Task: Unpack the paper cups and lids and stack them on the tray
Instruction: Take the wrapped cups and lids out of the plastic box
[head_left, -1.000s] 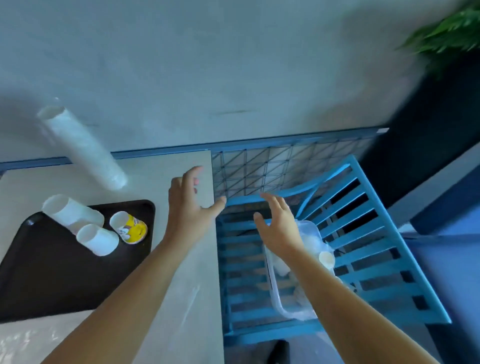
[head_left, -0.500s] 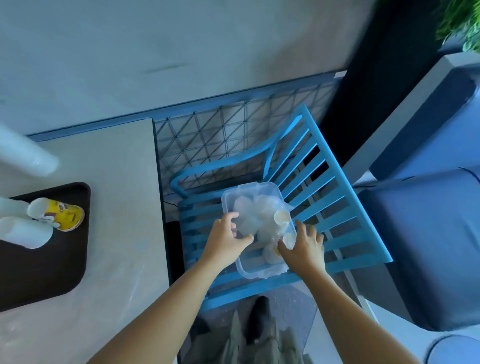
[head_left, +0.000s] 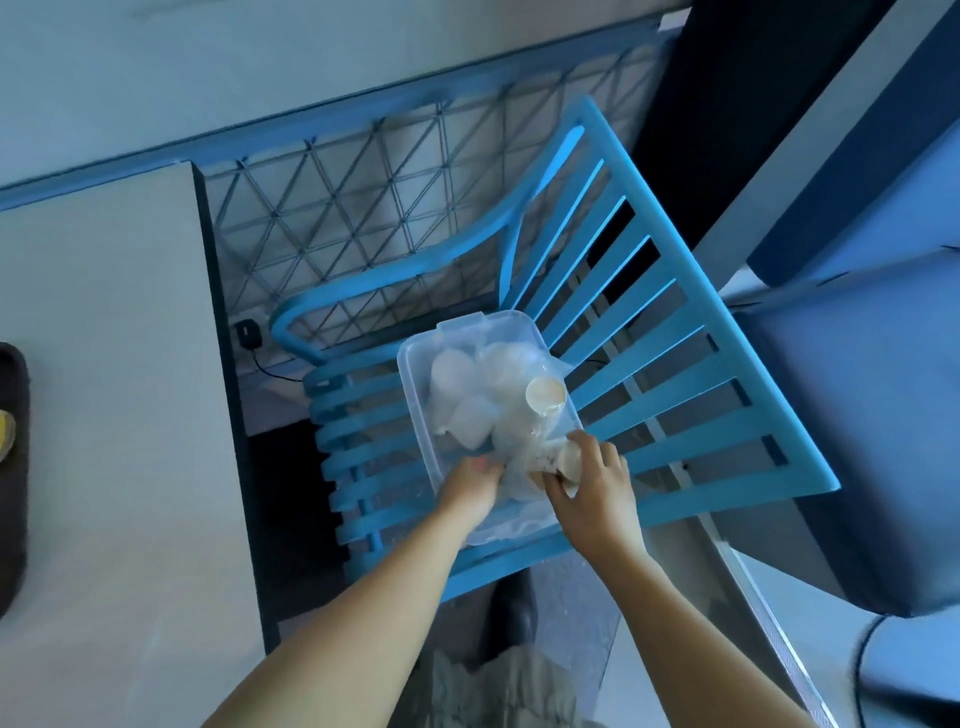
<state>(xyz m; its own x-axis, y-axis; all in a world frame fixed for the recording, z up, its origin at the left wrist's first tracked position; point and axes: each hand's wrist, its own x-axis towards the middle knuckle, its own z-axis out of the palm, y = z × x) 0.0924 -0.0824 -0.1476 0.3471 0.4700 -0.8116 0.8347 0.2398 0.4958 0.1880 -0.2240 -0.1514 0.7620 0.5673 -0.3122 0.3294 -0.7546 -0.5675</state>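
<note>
A clear plastic bin (head_left: 415, 364) sits on the seat of a blue slatted chair (head_left: 675, 374). It holds white paper cups (head_left: 457, 384) inside thin plastic wrap; one cup (head_left: 545, 395) shows its open mouth. My left hand (head_left: 470, 491) reaches into the near end of the bin, fingers curled into the wrapped cups. Beside it, my right hand (head_left: 595, 493) grips a cup stack (head_left: 569, 457) at the bin's near right edge. The dark tray (head_left: 13, 493) shows only as a sliver at the far left, with a bit of a yellow cup (head_left: 5, 426) on it.
A pale table (head_left: 114, 415) fills the left side, its edge close to the chair. A wire grid panel (head_left: 363, 208) stands behind the chair. A blue upholstered seat (head_left: 857, 415) is at the right. A black cable and plug (head_left: 249, 332) lie under the table edge.
The view swung right from the table and tray to the chair. Both hands moved down into the near end of the bin and took hold of the wrapped cups.
</note>
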